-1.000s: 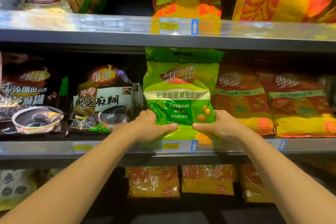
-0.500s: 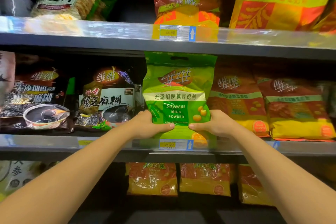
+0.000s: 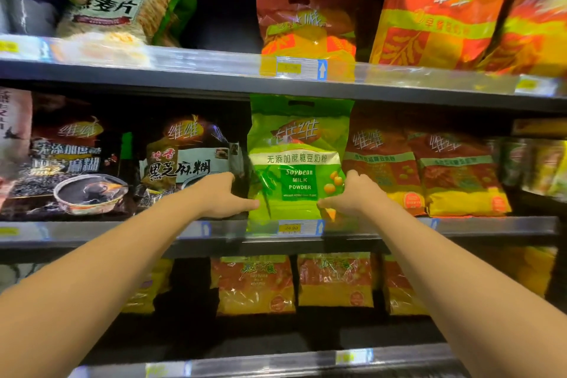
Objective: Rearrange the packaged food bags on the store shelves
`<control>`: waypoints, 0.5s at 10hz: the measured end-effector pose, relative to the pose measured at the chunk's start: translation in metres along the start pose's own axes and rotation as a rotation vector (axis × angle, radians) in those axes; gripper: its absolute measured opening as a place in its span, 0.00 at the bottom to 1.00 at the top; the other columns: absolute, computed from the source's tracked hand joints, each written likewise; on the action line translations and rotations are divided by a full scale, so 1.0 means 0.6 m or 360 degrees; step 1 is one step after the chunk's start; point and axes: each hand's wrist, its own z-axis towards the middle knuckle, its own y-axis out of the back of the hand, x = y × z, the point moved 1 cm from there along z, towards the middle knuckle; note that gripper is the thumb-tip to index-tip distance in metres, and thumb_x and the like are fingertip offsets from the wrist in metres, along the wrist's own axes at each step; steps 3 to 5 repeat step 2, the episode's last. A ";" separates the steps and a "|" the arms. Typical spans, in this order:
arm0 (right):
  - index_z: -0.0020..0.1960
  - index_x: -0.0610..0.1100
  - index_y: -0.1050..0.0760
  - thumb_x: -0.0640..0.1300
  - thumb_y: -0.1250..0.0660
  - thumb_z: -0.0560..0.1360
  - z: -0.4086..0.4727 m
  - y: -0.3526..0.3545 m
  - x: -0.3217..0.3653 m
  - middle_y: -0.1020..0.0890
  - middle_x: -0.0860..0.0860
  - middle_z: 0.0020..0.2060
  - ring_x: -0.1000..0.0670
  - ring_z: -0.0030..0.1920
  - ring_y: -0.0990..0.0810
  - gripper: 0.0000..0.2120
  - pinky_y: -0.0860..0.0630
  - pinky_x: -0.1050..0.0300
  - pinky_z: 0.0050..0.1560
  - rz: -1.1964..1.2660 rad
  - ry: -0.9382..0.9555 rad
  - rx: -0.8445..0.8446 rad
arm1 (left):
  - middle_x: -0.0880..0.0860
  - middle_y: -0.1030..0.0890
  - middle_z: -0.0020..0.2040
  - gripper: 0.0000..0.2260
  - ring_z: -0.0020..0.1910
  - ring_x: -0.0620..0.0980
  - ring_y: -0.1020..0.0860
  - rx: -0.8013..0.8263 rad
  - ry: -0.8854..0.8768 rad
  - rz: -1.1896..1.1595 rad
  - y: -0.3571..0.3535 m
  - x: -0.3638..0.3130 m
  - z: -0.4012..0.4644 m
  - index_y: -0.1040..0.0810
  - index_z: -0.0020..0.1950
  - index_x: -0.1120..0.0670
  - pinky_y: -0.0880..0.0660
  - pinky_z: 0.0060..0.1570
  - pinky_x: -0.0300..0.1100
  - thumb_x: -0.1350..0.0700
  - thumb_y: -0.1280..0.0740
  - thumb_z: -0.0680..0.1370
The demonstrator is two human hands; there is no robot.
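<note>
Your left hand (image 3: 225, 197) and right hand (image 3: 352, 193) hide their fingers behind the green bag (image 3: 299, 159). At far right, the yellow packets (image 3: 543, 163) blur beyond reading, cut by the edge.

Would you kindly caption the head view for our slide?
Both hands, left and right, grip a green plastic soybean milk powder bag upright on the middle shelf.

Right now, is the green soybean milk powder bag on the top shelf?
No, the green soybean milk powder bag stands on the middle shelf, held at its lower sides by the left hand and right hand.
</note>
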 end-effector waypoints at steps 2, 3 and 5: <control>0.78 0.41 0.38 0.67 0.26 0.73 -0.076 0.003 0.048 0.28 0.40 0.72 0.38 0.71 0.27 0.46 0.26 0.40 0.70 -0.0083 -0.0098 -0.0088 | 0.58 0.29 0.76 0.45 0.70 0.58 0.26 -0.0035 -0.0069 0.0121 0.033 0.043 -0.063 0.35 0.79 0.58 0.26 0.66 0.50 0.29 0.32 0.73; 0.78 0.41 0.38 0.67 0.26 0.73 -0.076 0.003 0.048 0.28 0.40 0.72 0.38 0.71 0.27 0.46 0.26 0.40 0.70 -0.0083 -0.0098 -0.0088 | 0.58 0.29 0.76 0.45 0.70 0.58 0.26 -0.0035 -0.0069 0.0121 0.033 0.043 -0.063 0.35 0.79 0.58 0.26 0.66 0.50 0.29 0.32 0.73; 0.78 0.41 0.38 0.67 0.26 0.73 -0.076 0.003 0.048 0.28 0.40 0.72 0.38 0.71 0.27 0.46 0.26 0.40 0.70 -0.0083 -0.0098 -0.0088 | 0.58 0.29 0.76 0.45 0.70 0.58 0.26 -0.0035 -0.0069 0.0121 0.033 0.043 -0.063 0.35 0.79 0.58 0.26 0.66 0.50 0.29 0.32 0.73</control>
